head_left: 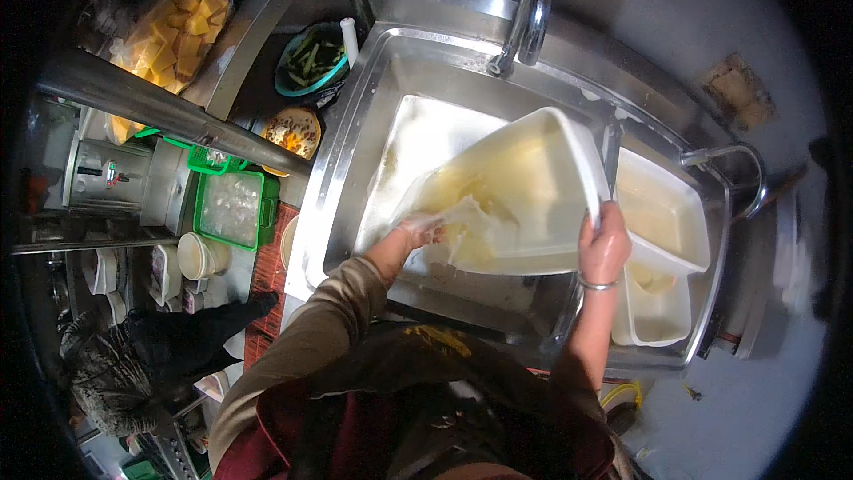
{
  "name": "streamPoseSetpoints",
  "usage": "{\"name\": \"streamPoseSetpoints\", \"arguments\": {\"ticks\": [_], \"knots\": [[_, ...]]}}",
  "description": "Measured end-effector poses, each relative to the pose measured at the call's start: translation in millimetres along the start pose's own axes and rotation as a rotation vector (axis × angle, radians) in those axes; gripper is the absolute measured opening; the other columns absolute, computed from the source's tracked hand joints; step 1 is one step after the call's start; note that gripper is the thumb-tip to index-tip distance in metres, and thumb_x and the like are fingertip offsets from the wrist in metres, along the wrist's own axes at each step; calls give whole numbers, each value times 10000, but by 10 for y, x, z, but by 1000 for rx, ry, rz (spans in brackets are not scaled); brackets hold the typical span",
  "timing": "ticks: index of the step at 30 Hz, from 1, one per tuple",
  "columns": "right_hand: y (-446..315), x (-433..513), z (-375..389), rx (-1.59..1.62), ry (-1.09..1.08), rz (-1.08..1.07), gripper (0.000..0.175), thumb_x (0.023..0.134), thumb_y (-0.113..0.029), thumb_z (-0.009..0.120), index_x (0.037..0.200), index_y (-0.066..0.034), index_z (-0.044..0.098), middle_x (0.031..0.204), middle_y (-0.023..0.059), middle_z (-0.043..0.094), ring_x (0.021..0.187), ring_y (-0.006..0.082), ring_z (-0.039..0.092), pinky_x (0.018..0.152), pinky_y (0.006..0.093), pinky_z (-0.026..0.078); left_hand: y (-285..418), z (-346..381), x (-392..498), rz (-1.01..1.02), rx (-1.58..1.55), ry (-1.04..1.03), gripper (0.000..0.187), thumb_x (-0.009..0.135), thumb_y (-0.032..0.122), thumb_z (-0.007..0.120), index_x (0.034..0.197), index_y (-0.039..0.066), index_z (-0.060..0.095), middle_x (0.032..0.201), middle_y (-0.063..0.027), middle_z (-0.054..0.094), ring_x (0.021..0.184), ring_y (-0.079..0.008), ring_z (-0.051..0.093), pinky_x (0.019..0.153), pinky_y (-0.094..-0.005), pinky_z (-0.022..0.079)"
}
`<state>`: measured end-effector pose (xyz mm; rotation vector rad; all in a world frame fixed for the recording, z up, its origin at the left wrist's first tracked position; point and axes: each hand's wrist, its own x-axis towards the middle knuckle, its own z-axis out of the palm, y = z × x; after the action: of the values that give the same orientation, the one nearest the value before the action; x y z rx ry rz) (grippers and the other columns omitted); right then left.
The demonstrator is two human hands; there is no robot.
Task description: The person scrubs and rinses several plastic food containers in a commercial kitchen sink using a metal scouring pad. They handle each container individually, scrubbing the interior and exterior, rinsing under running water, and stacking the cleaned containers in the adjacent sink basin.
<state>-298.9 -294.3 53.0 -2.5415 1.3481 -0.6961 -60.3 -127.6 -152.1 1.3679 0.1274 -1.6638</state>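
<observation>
A white rectangular plastic tub [533,173] is tilted over the large stainless steel sink basin [353,167], its open side facing left. My right hand [603,247] grips the tub's right-hand rim, and a bracelet circles that wrist. Cloudy yellowish liquid [460,187] lies in the tub and runs out over its left end. At that end my left hand [423,230] is in the blurred, splashing liquid. Its fingers are partly hidden, so whether they hold anything is unclear.
A chrome faucet [526,27] rises behind the basin. Two more white tubs [660,200] sit in the right basin below a second faucet [740,160]. At left are a teal bowl [310,63] of green vegetables, a green basket [266,207] and a person [180,340].
</observation>
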Motion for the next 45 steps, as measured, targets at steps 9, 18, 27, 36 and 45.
{"name": "streamPoseSetpoints", "arguments": {"ticks": [9,18,27,36,45], "knots": [[-457,-151,82,-44,-50,-387,298,596,-78,637,888,-90,584,804,54,559,754,231,555,653,343,478,378,-18,203,-127,-688,159,713,891,532,369,1385,44,208,1372,-181,324,1241,-320,348,1029,-502,266],[-154,-441,418,150,43,-632,272,603,-89,677,858,-113,584,881,55,576,869,292,548,741,419,430,465,-809,308,146,-892,-359,360,938,280,424,1140,-2,520,1100,-136,590,1035,-268,550,958,-380,409],[429,-890,1740,1565,-399,1415,415,872,-241,479,1241,-62,417,1211,185,478,1103,324,464,933,441,371,161,-728,150,366,-575,-196,697,857,585,363,1355,101,309,1339,-95,413,1211,-265,405,1013,-445,328],[961,-1515,2692,-68,-571,754,400,794,-418,558,990,-79,639,957,176,626,927,319,586,823,356,455,-225,-893,371,179,-494,424,842,816,676,354,1296,-15,360,1255,-146,484,1111,-274,497,943,-376,402],[1837,-1735,3248,-96,-426,445,397,823,-342,515,1138,-106,564,1317,174,389,1187,361,382,1019,444,276,92,-665,303,160,-266,543,905,775,704,410,1238,-74,415,1176,-167,532,1024,-267,548,875,-359,443]]}}
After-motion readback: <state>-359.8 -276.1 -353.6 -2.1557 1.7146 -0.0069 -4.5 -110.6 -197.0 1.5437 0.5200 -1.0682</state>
